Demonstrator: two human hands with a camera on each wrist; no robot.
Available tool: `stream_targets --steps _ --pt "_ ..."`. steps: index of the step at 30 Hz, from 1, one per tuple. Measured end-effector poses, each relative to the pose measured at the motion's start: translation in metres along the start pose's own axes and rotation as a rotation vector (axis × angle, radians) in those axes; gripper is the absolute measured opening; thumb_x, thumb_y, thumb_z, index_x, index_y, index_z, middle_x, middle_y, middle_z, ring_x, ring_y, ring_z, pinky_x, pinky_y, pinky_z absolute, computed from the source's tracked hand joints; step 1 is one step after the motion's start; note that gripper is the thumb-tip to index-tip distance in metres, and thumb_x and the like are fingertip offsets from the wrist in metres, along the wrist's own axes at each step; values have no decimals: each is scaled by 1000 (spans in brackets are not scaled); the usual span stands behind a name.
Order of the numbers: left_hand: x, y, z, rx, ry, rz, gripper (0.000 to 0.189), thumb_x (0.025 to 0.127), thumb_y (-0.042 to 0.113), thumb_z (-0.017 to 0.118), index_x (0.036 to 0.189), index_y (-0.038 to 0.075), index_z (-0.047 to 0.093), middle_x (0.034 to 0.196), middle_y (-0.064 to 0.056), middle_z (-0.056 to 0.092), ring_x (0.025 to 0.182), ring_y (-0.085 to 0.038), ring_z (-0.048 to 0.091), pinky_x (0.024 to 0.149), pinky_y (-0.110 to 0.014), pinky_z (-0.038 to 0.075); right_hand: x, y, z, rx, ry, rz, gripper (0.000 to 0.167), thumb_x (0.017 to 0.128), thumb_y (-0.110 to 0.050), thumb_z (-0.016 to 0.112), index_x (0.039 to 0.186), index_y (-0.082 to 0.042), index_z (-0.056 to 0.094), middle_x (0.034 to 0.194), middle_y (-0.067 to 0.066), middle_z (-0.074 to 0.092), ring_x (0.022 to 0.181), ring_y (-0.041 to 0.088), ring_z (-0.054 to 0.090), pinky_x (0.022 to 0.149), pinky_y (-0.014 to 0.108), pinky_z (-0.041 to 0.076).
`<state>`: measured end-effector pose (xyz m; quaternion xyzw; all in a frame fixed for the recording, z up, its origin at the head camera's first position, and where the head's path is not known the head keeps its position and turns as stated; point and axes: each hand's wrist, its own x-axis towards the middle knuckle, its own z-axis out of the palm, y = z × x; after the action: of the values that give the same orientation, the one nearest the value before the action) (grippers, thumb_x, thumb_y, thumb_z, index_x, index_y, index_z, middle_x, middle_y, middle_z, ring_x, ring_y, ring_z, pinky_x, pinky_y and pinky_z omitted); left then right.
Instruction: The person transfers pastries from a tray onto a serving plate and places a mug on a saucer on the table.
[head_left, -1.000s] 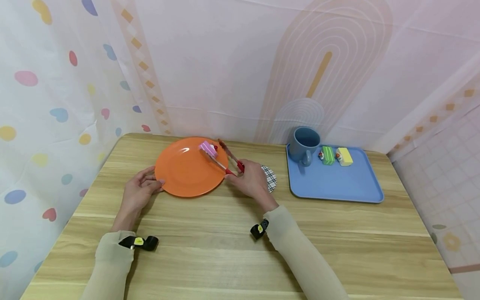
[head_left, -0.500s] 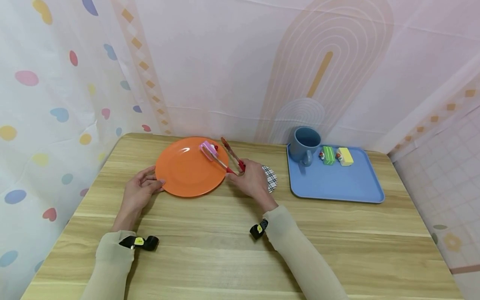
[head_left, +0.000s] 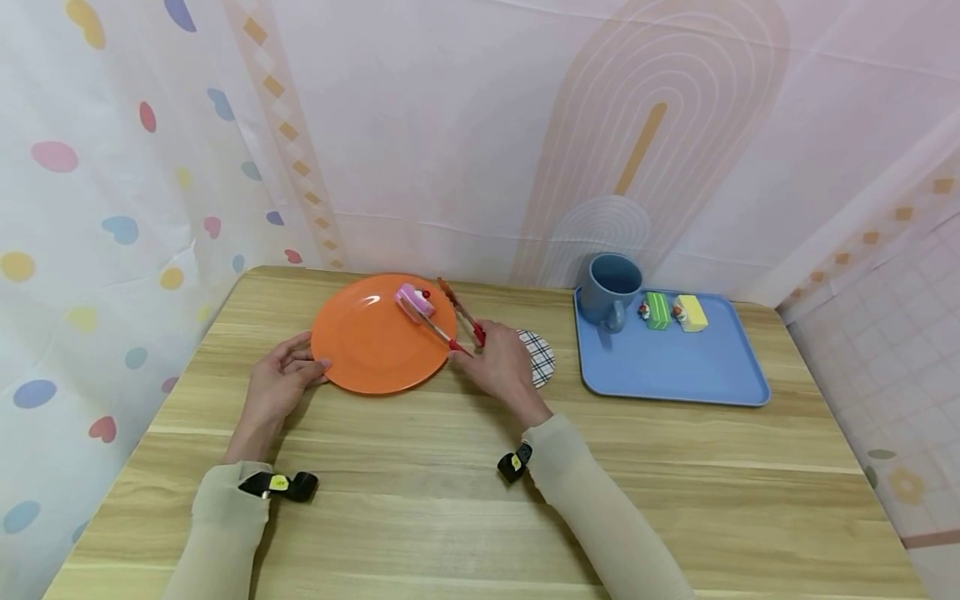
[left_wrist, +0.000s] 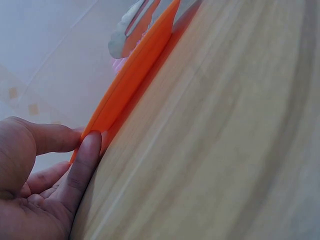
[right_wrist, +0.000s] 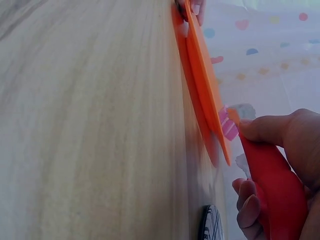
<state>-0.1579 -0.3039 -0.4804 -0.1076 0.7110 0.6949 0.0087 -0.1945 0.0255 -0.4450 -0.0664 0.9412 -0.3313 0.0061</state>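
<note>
An orange plate (head_left: 367,350) lies on the left of the table. My left hand (head_left: 279,379) pinches its near left rim, thumb on one side and fingers on the other in the left wrist view. Toward the plate's far right sits a pink toy cake slice (head_left: 415,302) with white cream and a red berry. My right hand (head_left: 498,358) grips red-handled tongs (right_wrist: 272,185) from the right. The tongs' arms stand apart, one against or just over the cake's near side, the other beyond the plate's right rim; whether they touch the cake I cannot tell.
A plaid round coaster (head_left: 538,358) lies partly behind my right hand. Further right, a blue tray (head_left: 667,371) holds a blue-grey mug (head_left: 611,292), a green toy cake slice (head_left: 657,311) and a yellow one (head_left: 691,313). A patterned curtain (head_left: 450,150) hangs behind the table.
The tongs shifted slightly right, then back left. The pink cake slice has turned and moved a little left on the plate. My left hand and the plate stay about where they were.
</note>
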Motion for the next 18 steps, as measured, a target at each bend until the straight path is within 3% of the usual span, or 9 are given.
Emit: stream_targets --steps 4,10,18 --pt "0 0 0 -5 -3 0 75 94 -4 70 158 -4 31 100 7 69 82 -3 71 71 -17 64 -1 0 1 -17 -5 -6 50 84 -47 83 113 -8 69 79 2 55 73 19 53 53 25 37" --pt "0 0 0 -1 4 0 76 93 -3 71 158 -3 32 101 6 68 82 -2 70 71 -17 64 -2 -1 3 -90 9 -25 62 83 -49 83 127 -9 68 82 2 56 75 19 53 55 24 38" --pt "1 -1 -1 -1 2 0 76 94 -3 70 159 -2 31 101 7 68 82 -1 70 71 -17 64 -2 -1 6 -122 7 -36 53 83 -50 83 114 -11 68 79 1 54 74 18 51 57 27 38"
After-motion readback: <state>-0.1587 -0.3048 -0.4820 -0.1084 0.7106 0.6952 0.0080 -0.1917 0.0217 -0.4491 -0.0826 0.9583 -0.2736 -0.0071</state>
